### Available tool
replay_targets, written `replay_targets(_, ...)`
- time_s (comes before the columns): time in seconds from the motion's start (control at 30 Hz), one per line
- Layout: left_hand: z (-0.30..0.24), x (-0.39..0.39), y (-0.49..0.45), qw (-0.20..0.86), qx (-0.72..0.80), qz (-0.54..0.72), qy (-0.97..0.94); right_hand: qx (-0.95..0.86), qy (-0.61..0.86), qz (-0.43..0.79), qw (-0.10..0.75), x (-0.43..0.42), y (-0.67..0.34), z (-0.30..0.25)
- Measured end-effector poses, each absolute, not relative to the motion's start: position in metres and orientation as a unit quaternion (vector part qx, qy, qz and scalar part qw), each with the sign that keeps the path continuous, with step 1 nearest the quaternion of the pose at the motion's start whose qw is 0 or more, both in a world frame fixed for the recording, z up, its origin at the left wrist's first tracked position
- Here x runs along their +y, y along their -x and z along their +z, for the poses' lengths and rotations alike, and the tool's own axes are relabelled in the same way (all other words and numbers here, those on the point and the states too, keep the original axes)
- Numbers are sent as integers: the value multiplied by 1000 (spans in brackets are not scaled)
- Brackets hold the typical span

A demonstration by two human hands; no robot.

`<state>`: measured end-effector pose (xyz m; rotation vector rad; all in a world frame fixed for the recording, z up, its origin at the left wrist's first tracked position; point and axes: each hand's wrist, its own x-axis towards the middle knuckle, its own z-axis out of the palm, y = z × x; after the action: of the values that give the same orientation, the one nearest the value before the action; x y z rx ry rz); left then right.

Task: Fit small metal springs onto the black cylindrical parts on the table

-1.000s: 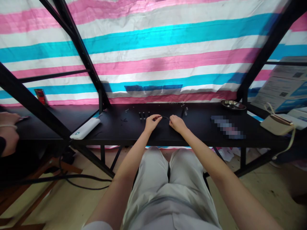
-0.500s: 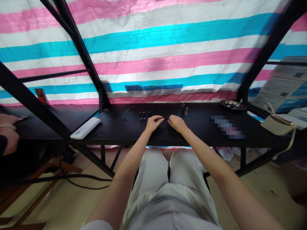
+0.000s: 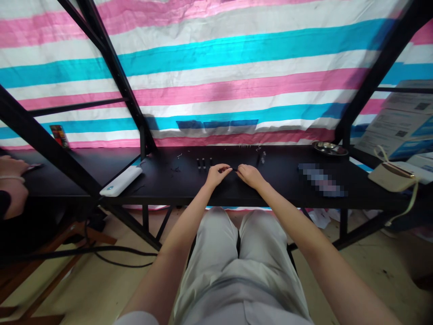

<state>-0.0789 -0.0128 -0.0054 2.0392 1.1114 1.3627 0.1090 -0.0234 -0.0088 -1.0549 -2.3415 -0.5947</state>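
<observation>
Between my hands is a small, thin black piece point(image 3: 234, 169), too small to name its kind. My left hand point(image 3: 218, 174) pinches its left end, and my right hand point(image 3: 249, 174) closes round its right end. Both hands are low over the black table point(image 3: 182, 187). Just beyond my left hand, several small dark cylinders with pale ends point(image 3: 204, 163) stand in a row. Past my right hand are a dark piece and small clear pieces point(image 3: 263, 157).
A white box-shaped device point(image 3: 122, 181) lies on the left, near black frame bars. To the right are a blurred-out item point(image 3: 321, 179), a metal dish point(image 3: 329, 148) and a beige bag point(image 3: 392, 175). Another person's hand point(image 3: 13, 166) is at far left. A striped sheet point(image 3: 237, 90) hangs behind.
My hands keep almost the same position and hold on the black piece. At far left, the other person's hand has shifted slightly.
</observation>
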Motion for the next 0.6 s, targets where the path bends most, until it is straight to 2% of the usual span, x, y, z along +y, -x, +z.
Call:
replay_targets(0.33,-10,-9,78,223,395,495,-741,-860,379,-218,262,-24,-109,-8)
replay_targets(0.6,-4,-13,75,216,378,485,-759,-851,366,-219,308,-27,-105,-8)
